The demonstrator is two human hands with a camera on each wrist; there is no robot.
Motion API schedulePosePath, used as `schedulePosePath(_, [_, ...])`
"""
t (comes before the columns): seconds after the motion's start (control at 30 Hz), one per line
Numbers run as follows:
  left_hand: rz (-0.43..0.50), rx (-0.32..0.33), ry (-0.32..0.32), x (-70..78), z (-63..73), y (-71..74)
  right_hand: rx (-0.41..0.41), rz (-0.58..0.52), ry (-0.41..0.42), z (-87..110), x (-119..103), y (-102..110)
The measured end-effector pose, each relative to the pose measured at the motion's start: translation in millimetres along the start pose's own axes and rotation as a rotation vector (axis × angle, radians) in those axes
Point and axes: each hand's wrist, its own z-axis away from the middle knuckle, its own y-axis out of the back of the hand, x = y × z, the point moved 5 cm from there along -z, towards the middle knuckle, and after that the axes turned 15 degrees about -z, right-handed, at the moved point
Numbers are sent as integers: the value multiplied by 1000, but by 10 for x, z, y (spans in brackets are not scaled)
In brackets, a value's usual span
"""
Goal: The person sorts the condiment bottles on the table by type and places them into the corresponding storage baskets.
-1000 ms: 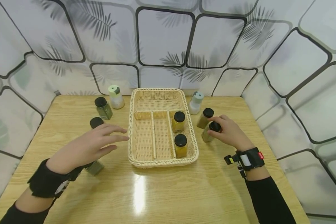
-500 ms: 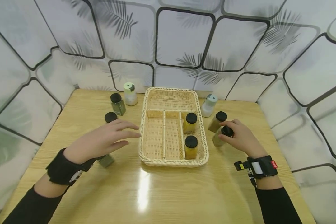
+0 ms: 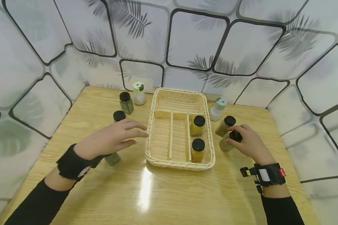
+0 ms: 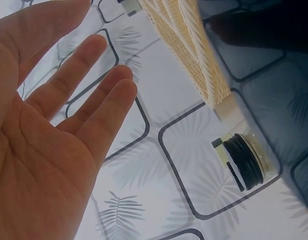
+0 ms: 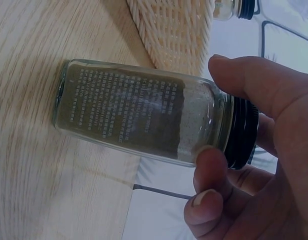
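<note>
My right hand grips a glass spice jar by its neck and black lid, thumb on one side and fingers on the other. Grey-green powder and white print show through its glass; the jar stands right of the wicker basket. My left hand hovers left of the basket with its fingers extended and nothing in its palm, fingertips close to the rim. Beneath it, a black-lidded jar and the base of another jar are partly hidden. Two yellow spice jars, one farther back, stand in the basket's right compartment.
A brown spice jar stands just behind the gripped one, with a white shaker beyond it. At the back left are a green-filled jar and a green-capped shaker. A patterned cloth wall borders the wooden table.
The head view has turned left, so everything appears farther right. Both hands keep nearly the same places beside the basket, the right one still on the jar.
</note>
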Motion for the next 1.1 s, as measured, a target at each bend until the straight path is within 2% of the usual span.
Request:
schedulePosePath(0.8, [4,49,-41,4,1,0,83,7,34,29,-21,-13])
schedulePosePath(1.1, [2,67,-51,12,-7,-4,89,4,48,49,-36,-14])
